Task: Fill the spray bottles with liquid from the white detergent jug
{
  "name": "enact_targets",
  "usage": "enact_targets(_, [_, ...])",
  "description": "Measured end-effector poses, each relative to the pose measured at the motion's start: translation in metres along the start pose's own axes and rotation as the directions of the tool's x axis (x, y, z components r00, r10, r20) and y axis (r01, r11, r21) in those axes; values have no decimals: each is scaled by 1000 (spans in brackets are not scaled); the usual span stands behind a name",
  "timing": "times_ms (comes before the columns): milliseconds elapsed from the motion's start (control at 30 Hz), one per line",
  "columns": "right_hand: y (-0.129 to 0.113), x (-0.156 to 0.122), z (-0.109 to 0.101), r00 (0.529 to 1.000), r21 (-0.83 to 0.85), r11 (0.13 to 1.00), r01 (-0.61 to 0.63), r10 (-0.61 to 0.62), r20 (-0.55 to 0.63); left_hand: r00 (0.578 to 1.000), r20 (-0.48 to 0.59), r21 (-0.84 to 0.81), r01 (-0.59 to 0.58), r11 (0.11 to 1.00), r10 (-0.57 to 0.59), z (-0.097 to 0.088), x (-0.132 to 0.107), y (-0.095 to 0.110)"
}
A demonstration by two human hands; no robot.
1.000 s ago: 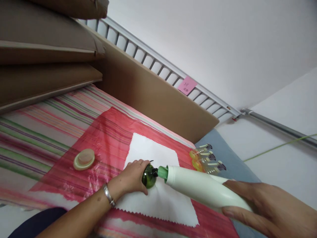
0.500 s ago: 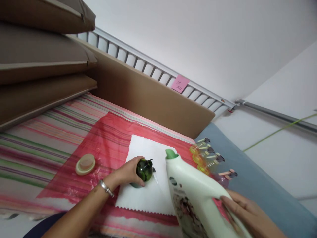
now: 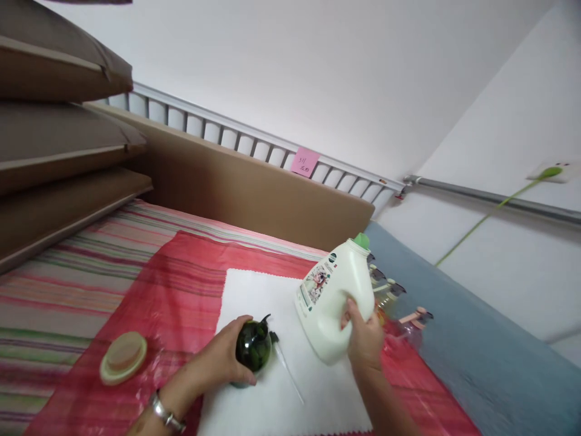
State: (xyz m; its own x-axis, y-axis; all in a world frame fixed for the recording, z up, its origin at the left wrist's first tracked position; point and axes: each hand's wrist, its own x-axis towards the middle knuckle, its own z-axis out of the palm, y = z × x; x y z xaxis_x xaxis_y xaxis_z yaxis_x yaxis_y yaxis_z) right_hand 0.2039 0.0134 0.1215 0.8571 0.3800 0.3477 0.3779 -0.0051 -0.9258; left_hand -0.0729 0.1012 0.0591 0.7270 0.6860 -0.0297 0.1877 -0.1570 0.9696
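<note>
My left hand (image 3: 236, 354) is wrapped round a small dark green bottle (image 3: 253, 346) on the white zigzag-edged cloth (image 3: 263, 290). Beside the bottle, a pump head with a long clear tube (image 3: 288, 369) lies on the cloth. By its handle, my right hand (image 3: 363, 336) grips a large pale green detergent jug (image 3: 336, 297). The jug's green spout points up, and its flowered label faces left. Whether its base touches the cloth I cannot tell. A round pale cap (image 3: 123, 357) lies left of my left hand.
Several pump bottles (image 3: 388, 297) stand at the right, partly behind the jug, near a pink-topped bottle (image 3: 415, 324). Red plastic sheeting (image 3: 181, 272) covers part of the striped cloth (image 3: 113, 242). A brown board (image 3: 236, 188) leans against the radiator (image 3: 213, 130); cushions (image 3: 59, 133) are stacked left.
The jug has swung from the lower right to behind the cloth's right side, now more upright. My left hand still holds the green bottle. The camera view has shifted.
</note>
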Motion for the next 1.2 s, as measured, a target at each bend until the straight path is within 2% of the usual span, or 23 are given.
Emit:
enact_targets(133, [21,-6,23,999,-132,990,-45,42,-27,999,10,7,33,999,-33,1,2,-4])
enact_targets(267, [27,-13,26,997,-223,974,-47,59,49,999,12,26,32,999,-32,2,2,-4])
enact_targets(400, [27,-10,17,989,-271,962,-18,57,138,1000,15,33,10,999,-11,2,1,-2])
enact_targets(500, [21,-14,3,984,-266,963,31,17,175,1000,24,10,8,1000,-8,1,0,-1])
enact_targets(600, [9,-33,-14,992,-254,961,106,-85,92,1000,28,9,12,1000,-12,1,-1,0])
enact_targets(633, [5,-42,-18,988,-283,949,139,-112,106,1000,28,19,10,1000,-11,0,-1,0])
enact_targets(667, [3,-51,-19,977,-330,928,172,-119,175,1000,24,32,8,999,-9,0,-1,0])
enact_targets(700, [1,-61,-17,954,-381,901,207,-99,284,1000,22,42,6,999,-7,-1,-1,0])
enact_targets(767, [3,-77,-6,857,-462,844,271,7,516,1000,19,52,2,999,-3,-2,-1,1])
enact_targets(800, [6,-83,4,811,-487,825,289,60,582,1000,16,52,-2,999,1,-2,-2,1])
enact_targets(833, [10,-87,14,787,-508,809,297,95,610,1000,12,51,-6,999,6,-2,-2,2])
enact_targets(933, [24,-93,45,767,-557,773,304,149,625,1000,1,49,-29,998,29,-2,-5,3])
enact_targets(1033, [30,-91,63,747,-565,766,308,173,642,999,-13,59,-42,997,43,0,-5,2])
enact_targets(1100, [26,-87,63,758,-551,784,285,168,631,998,-27,82,-45,996,48,1,-4,0])
enact_targets(1200, [3,-77,50,819,-472,855,216,105,565,998,-29,122,-47,991,51,1,-2,-2])
